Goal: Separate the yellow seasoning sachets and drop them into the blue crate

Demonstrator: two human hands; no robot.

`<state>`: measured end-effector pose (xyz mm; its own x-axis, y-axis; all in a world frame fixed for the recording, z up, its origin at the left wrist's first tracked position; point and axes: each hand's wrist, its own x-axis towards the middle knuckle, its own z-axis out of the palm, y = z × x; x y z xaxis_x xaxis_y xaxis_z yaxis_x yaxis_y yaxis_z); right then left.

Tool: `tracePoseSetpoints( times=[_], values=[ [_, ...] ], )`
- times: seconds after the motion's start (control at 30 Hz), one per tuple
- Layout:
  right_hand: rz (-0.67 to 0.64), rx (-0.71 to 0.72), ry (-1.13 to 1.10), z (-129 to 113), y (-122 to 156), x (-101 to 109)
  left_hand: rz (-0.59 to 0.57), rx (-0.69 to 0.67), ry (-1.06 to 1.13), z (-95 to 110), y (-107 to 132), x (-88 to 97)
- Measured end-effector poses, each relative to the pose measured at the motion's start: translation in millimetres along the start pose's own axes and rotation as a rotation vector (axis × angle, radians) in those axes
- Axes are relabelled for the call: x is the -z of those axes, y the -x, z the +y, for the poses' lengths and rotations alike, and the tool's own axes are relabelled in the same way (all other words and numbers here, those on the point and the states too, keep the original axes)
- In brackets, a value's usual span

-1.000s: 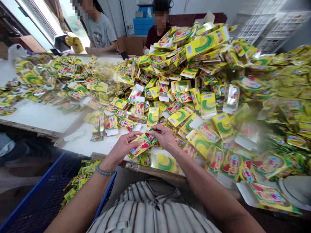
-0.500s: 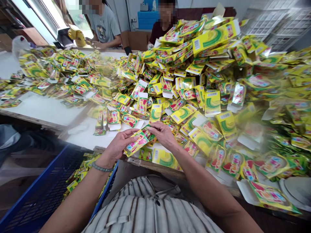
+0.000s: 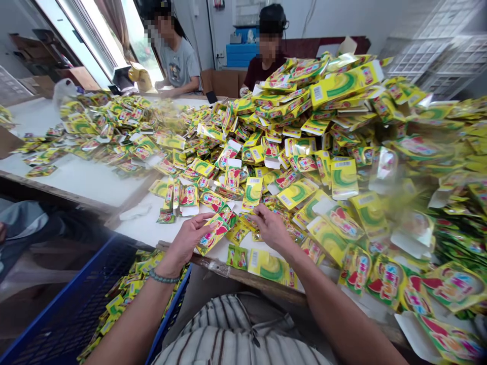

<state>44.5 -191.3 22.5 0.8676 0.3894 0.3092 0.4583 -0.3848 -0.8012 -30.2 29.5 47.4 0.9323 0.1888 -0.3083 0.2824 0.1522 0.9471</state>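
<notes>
My left hand (image 3: 190, 235) is closed on a small yellow and green candy box (image 3: 213, 234) with melon pictures, tilted above the table's front edge. A green packet (image 3: 228, 216) shows at the box's upper right end; whether it is partly inside, I cannot tell. My right hand (image 3: 271, 228) is just to the right, fingers bent together over small yellow packets (image 3: 239, 234). What its fingertips pinch, if anything, is hidden. Just beyond them lies a yellow box (image 3: 252, 192), barcode side up. Near the front edge are a green packet (image 3: 237, 256) and a flat yellow box (image 3: 269, 266).
A high heap of candy boxes (image 3: 338, 83) fills the table (image 3: 85, 175) ahead and right. More packets (image 3: 125, 116) spread leftward. Below left, a blue plastic crate (image 3: 72, 299) contains filled-looking boxes (image 3: 124, 291). Two people (image 3: 180, 66) are across the table.
My right hand has left the box's end and shifted right, over the packets on the table. The left hand still has the box. The camera view has tilted upward.
</notes>
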Motion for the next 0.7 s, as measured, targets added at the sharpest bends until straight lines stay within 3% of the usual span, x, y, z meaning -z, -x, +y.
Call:
tracePoseSetpoints(
  times=[0.13,0.33,0.5,0.6,0.7],
  values=[
    [0.056,0.037,-0.188,-6,-4,7,-0.077,-0.017,-0.08,1,-1,-7.6],
    [0.015,0.237,-0.083,-9,-4,7,-0.277,0.059,-0.04,2,1,-21.8],
    [-0.084,0.114,-0.144,-11,3,5,-0.299,0.133,-0.007,2,0,-32.3],
    [-0.154,0.05,-0.308,-15,3,11,-0.281,0.143,0.033,2,-2,-34.1],
    [-0.08,0.013,-0.431,-15,1,15,-0.243,0.112,0.093,2,-2,-32.4]
  ],
)
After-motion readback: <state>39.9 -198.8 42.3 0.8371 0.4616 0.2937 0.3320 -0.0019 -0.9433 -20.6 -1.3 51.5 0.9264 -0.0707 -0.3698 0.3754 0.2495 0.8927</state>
